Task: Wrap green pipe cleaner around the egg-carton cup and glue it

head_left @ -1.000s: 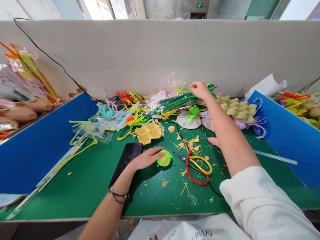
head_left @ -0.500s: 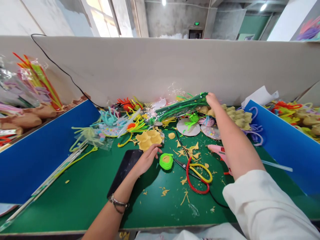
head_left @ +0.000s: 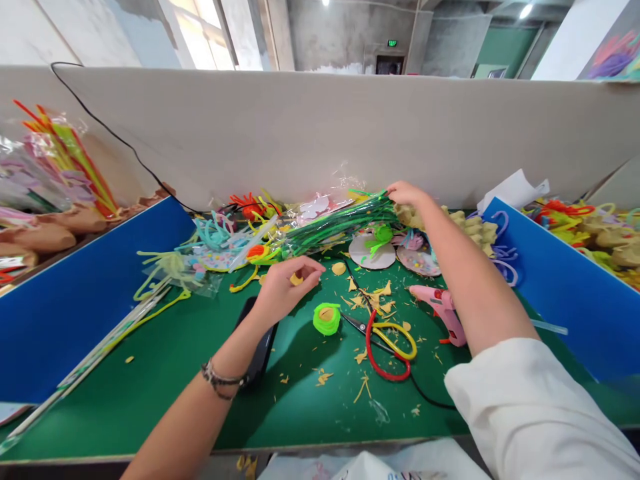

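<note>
My right hand (head_left: 407, 194) reaches to the back of the green table (head_left: 165, 373) and grips the end of a bag of green pipe cleaners (head_left: 340, 223), which lies slanted over the clutter. My left hand (head_left: 285, 287) hovers with curled fingers over a yellow egg-carton piece, mostly hidden under it; whether it holds anything is unclear. A lime-green pipe-cleaner coil around a yellow cup (head_left: 327, 318) sits on the table just right of that hand. A black phone (head_left: 260, 347) lies under my left wrist.
Scissors with red and yellow handles (head_left: 387, 343) and a pink glue gun (head_left: 443, 310) lie to the right. Yellow carton scraps litter the middle. Egg cartons (head_left: 470, 227), paper discs (head_left: 370, 250) and coloured pipe cleaners crowd the back. Blue panels (head_left: 75, 300) flank both sides.
My left hand let go of the lime-green coil and moved up and back over the yellow carton piece. My right hand took the green pipe-cleaner bag and shifted it.
</note>
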Motion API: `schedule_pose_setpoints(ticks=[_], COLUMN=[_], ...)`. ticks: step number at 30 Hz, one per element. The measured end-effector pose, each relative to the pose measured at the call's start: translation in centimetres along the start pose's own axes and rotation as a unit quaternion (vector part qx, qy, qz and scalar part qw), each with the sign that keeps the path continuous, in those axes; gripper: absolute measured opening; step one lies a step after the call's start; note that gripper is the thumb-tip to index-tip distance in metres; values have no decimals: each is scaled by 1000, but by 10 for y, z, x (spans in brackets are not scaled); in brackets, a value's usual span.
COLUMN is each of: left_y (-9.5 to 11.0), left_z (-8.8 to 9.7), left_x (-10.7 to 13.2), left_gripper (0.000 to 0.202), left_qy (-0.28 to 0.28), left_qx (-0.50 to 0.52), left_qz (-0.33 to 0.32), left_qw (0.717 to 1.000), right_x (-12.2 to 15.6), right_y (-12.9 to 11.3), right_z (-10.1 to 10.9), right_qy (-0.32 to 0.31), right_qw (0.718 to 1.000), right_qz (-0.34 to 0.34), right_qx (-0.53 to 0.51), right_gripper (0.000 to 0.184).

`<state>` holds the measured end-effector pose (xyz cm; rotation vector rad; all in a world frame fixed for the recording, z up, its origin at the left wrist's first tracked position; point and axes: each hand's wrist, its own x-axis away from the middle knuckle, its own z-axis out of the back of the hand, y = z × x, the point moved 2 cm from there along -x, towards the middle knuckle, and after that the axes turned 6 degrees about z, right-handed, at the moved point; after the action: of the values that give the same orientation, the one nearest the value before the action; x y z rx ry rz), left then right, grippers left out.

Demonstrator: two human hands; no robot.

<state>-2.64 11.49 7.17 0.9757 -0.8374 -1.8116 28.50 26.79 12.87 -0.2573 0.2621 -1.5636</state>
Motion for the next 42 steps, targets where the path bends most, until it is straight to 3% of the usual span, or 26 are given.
schedule_pose_setpoints(ticks=[3,6,12,13,17,19,21,24,28,31,33,36,37,40,42], left_y=[9,0,-19,-21,-32,-40,-49,-58,-57,-49,-44,-35,-32,-22,-15], left_z=[-5,-16,-36,-38,-47,-52,-53,-46,-27,-15,-9,1,4,13,18], left_x=[-27,-56,-102,-107,-120,-125,-130,-140,-150,-154,-155,-156,-156,-156,-155], left_gripper=[29,39,24,30,93,102,90,57,39,38,37,36,35,32,33], left_qy=[-21,-23,-13,0,44,59,77,101,125,145,154,144,134,107,101], left_qx=[-49,-71,-149,-161,-212,-234,-248,-254,-241,-223,-211,-193,-187,-169,-158], left_qz=[-38,-39,-60,-66,-76,-68,-56,-38,-52,-72,-84,-106,-116,-149,-168], left_qw=[998,996,987,985,973,968,964,961,961,961,962,965,966,968,968], right_x=[-3,-3,2,2,2,3,6,12,15,17,24,51,64,111,138], right_y=[-3,-9,-24,-28,-50,-63,-75,-88,-92,-96,-103,-116,-119,-125,-126], right_z=[1,1,7,10,23,30,35,42,46,50,58,80,90,116,122], right_qy=[-43,-69,-88,-87,-58,-38,-17,-2,31,73,94,116,154,278,275], right_qw=[998,995,996,996,994,988,979,954,870,832,839,903,921,916,925], right_qz=[-20,-36,-24,-12,48,77,106,143,156,172,203,256,268,284,263], right_qx=[36,57,18,0,-84,-129,-172,-265,-466,-523,-497,-325,-239,-54,-5], right_gripper=[32,32,28,27,18,14,11,17,28,31,31,31,28,20,14])
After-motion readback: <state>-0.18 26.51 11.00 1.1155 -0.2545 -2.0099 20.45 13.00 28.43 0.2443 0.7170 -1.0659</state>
